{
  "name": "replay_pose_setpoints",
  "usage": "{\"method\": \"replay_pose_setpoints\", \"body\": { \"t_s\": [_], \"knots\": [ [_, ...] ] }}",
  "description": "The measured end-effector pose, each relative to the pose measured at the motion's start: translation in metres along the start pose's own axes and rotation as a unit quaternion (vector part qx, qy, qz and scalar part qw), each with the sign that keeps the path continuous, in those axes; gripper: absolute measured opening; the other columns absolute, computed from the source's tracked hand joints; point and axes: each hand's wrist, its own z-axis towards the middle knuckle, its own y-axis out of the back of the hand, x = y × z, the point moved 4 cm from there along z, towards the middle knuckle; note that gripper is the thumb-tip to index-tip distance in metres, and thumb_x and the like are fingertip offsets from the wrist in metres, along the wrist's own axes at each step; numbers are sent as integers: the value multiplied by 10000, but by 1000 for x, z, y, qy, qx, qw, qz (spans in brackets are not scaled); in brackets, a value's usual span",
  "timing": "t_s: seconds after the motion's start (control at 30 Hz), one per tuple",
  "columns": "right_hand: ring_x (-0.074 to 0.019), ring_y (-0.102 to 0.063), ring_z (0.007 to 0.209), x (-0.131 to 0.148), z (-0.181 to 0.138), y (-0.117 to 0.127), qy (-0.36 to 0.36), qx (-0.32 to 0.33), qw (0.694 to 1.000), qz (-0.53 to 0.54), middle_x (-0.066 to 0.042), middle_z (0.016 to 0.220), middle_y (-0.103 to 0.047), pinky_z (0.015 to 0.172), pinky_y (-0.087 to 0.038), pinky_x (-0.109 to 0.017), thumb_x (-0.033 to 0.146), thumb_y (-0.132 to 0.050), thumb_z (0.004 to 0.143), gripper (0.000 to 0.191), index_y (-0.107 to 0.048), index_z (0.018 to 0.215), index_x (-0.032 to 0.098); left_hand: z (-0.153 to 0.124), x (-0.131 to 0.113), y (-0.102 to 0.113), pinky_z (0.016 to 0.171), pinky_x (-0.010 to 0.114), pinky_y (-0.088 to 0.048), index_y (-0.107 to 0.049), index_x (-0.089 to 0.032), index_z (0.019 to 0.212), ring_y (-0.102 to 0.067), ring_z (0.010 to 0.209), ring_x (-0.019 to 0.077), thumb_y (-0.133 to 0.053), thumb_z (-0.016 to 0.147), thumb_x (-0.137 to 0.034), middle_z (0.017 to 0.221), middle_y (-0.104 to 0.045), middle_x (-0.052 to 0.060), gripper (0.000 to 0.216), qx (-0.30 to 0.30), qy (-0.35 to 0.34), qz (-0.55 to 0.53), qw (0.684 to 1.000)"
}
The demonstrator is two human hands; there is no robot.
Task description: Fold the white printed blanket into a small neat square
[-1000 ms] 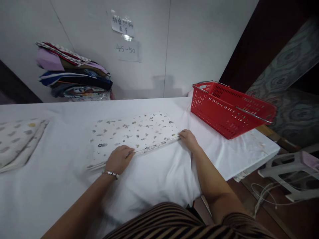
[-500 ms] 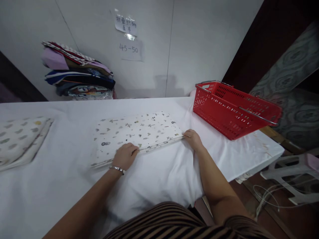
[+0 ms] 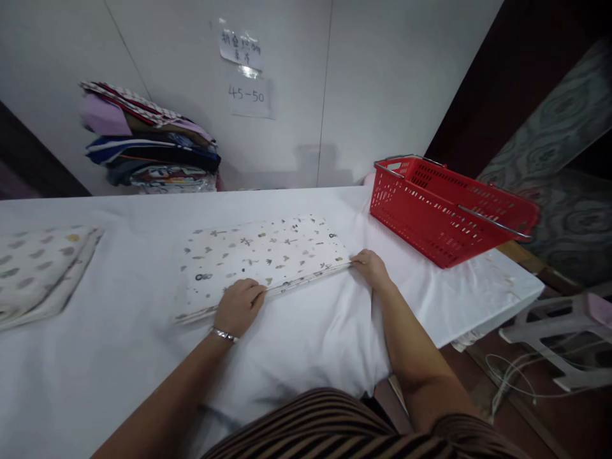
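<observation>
A white cloth [image 3: 268,252] printed with small grey, black and tan figures lies folded in layers in front of me. My left hand [image 3: 240,305], with a bracelet at the wrist, is closed on its near edge, left of the middle. At the near right corner my right hand [image 3: 370,266] pinches the layers between thumb and fingers. Some fingertips of both hands are hidden by the hands themselves. The folded cloth lies nearly flat on the white table covering [image 3: 143,268].
A red plastic basket [image 3: 421,223] with metal handles stands at the right end. Another folded cloth [image 3: 38,271], heart-printed, lies at the left. Behind the table is a stack of folded fabrics [image 3: 153,143]. A plastic stool [image 3: 549,325] and loose white cables [image 3: 511,376] are at lower right.
My left hand has shifted very slightly along the near edge of the cloth. My right hand keeps its hold on the corner, and the cloth looks the same.
</observation>
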Motion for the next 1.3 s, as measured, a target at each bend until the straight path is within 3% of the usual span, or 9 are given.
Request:
{"method": "replay_pose_setpoints", "body": {
  "t_s": [0.17, 0.33, 0.47, 0.8, 1.3],
  "knots": [
    [-188, -525, 947, 11, 0, 2, 15, -6, 999, -49, -30, 939, -626, 756, -436, -272, 154, -576, 788, 203, -713, 891, 262, 5, -2, -3, 750, 345, -425, -647, -185, 855, -538, 842, 206, -424, 836, -255, 878, -622, 61, 234, 23, 4, 17, 1000],
    [-199, -500, 925, 30, 1, 0, 84, -22, 994, -65, -52, 943, -613, 818, -425, -312, 123, -559, 786, 233, -714, 911, 244, 18, -13, -7, 761, 362, -428, -625, -176, 1002, -531, 864, 220, -435, 837, -226, 930, -616, 74, 257, 47, 2, 37, 998],
    [-204, -500, 907, 39, 1, -5, 115, -13, 992, -55, -59, 922, -615, 825, -423, -326, 131, -562, 801, 229, -717, 932, 237, 32, -26, -13, 765, 365, -423, -638, -189, 973, -526, 877, 221, -431, 852, -230, 939, -612, 79, 243, 69, -8, 41, 997],
    [-206, -522, 881, 24, 0, -7, 103, 0, 994, -22, -59, 882, -646, 786, -442, -338, 141, -576, 798, 203, -733, 868, 250, 32, -40, -23, 762, 353, -417, -653, -193, 892, -521, 860, 203, -392, 866, -182, 893, -611, 71, 262, 69, -27, 22, 997],
    [-210, -528, 935, 29, -3, -3, 129, 24, 991, -21, -54, 966, -634, 851, -437, -346, 134, -585, 756, 281, -713, 979, 248, 34, -38, -22, 790, 344, -422, -649, -206, 951, -521, 887, 204, -419, 881, -267, 939, -603, 66, 248, 86, -9, 5, 996]
  ]
}}
